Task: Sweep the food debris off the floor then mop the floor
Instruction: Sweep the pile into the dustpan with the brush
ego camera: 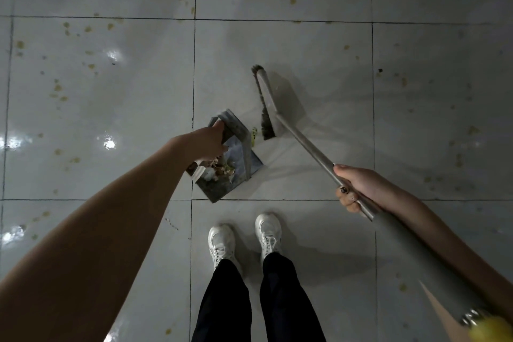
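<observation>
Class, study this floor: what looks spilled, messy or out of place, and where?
Yellowish food scraps dot the tiled floor to the left, top and right. One yellow-green scrap lies outside the dustpan, between its edge and the broom bristles. The pan holds a heap of debris.

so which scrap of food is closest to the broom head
The yellow-green scrap between the broom head and the dustpan; other specks lie farther off across the tiles.
</observation>
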Demonstrator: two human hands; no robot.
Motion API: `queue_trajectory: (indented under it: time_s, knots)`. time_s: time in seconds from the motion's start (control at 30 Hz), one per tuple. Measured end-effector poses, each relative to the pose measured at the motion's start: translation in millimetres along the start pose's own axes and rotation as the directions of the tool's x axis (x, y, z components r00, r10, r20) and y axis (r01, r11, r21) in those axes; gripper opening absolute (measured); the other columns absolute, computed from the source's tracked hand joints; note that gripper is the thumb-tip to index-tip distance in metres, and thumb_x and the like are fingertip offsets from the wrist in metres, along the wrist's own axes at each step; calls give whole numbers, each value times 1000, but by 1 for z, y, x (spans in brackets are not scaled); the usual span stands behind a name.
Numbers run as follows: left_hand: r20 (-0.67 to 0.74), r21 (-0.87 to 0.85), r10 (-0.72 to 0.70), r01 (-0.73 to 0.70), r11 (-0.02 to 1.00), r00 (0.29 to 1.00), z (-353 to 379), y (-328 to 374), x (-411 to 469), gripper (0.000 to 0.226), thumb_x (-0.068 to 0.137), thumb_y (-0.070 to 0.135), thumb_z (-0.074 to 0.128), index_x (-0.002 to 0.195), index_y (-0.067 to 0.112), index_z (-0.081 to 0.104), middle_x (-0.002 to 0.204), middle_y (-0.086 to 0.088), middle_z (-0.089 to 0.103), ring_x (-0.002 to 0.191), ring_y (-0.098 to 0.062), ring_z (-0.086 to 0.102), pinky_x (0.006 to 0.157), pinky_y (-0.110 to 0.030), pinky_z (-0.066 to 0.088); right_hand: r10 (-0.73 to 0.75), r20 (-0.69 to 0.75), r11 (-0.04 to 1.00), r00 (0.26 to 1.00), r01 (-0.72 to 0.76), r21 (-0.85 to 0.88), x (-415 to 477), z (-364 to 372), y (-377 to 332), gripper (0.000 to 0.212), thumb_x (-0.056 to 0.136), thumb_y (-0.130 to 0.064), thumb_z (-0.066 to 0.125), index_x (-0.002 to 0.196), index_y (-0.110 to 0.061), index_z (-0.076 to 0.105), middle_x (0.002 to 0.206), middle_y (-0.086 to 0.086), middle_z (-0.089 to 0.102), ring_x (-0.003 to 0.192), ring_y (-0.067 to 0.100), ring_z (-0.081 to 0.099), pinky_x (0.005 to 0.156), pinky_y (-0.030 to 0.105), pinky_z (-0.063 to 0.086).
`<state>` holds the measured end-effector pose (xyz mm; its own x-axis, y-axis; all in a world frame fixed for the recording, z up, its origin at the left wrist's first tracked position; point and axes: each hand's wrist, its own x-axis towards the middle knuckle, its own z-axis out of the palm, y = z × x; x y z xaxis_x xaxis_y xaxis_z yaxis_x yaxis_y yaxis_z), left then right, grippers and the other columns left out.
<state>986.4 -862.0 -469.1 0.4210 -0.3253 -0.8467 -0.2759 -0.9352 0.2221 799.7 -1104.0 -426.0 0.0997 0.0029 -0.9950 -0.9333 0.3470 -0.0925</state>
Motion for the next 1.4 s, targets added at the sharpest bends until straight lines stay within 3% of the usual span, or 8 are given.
queue_trajectory:
  time_s: [0.13, 0.37, 0.57, 0.67, 0.77, 1.1, 1.27, 1.4]
  knots:
    - [14, 17, -17, 17, 1000, 1000, -4, -2, 0, 64, 95, 21, 48, 145, 11, 10, 72, -4, 49, 61, -15, 48, 54, -28, 42, 91, 82, 995, 992, -95, 40, 4, 9, 4, 43, 100, -47, 28, 71, -15, 33, 30, -4, 34, 19, 5, 28, 26, 7, 25]
    - [0, 17, 2, -2, 1000, 1000, -1, -1, 0, 63, 96, 21, 48, 144, 8, 10, 73, -7, 49, 67, -21, 50, 63, -33, 42, 72, 92, 993, 993, -81, 88, 13, 17, 14, 40, 99, -46, 31, 74, -15, 36, 36, -3, 35, 21, 5, 28, 27, 9, 26]
    - [11, -3, -21, 21, 1000, 1000, 0, -8, 2, 71, 96, 21, 47, 147, 9, 0, 104, -23, 61, 82, -30, 57, 76, -41, 50, 138, 185, 990, 973, -143, 14, 14, 38, 22, 48, 99, -49, 27, 66, -13, 34, 33, -3, 31, 20, 5, 28, 26, 9, 25]
    - [13, -21, -25, 25, 999, 1000, 1, -9, 0, 67, 95, 20, 48, 146, 8, 5, 101, -22, 60, 85, -32, 59, 71, -40, 48, 148, 250, 985, 957, -164, 44, 14, 48, 27, 42, 99, -47, 30, 73, -16, 38, 37, -4, 34, 22, 4, 29, 25, 9, 24]
    - [16, -32, -20, 20, 999, 1000, 0, -9, -3, 63, 95, 19, 48, 144, 8, 9, 98, -21, 59, 80, -28, 55, 65, -35, 44, 211, 345, 962, 915, -257, 95, 5, 42, 29, 53, 95, -52, 34, 58, -15, 42, 35, -5, 31, 21, 4, 28, 22, 12, 24]
    - [33, -128, -23, 27, 991, 999, 5, -13, -18, 53, 97, 17, 46, 140, 6, 18, 100, -19, 59, 80, -26, 55, 65, -32, 42, 173, 227, 981, 958, -148, -123, -36, -4, -10, 66, 91, -59, 30, 43, -17, 47, 32, -3, 30, 19, 8, 30, 24, 8, 25]
    - [32, -155, -23, 27, 988, 999, 8, -18, -23, 57, 96, 14, 47, 142, 7, 14, 98, -19, 59, 81, -26, 56, 63, -31, 43, -29, 91, 994, 995, 38, -107, -27, 26, -21, 25, 100, -39, 31, 91, -18, 41, 41, -2, 37, 21, 4, 28, 28, 7, 24]
    - [26, -163, -25, 29, 986, 999, 12, -24, -26, 59, 96, 14, 48, 143, 6, 13, 108, -21, 60, 86, -29, 59, 69, -35, 48, 96, 164, 986, 982, -70, -154, -12, 52, -2, 30, 101, -42, 29, 84, -18, 36, 35, -4, 37, 21, 2, 28, 27, 7, 24]
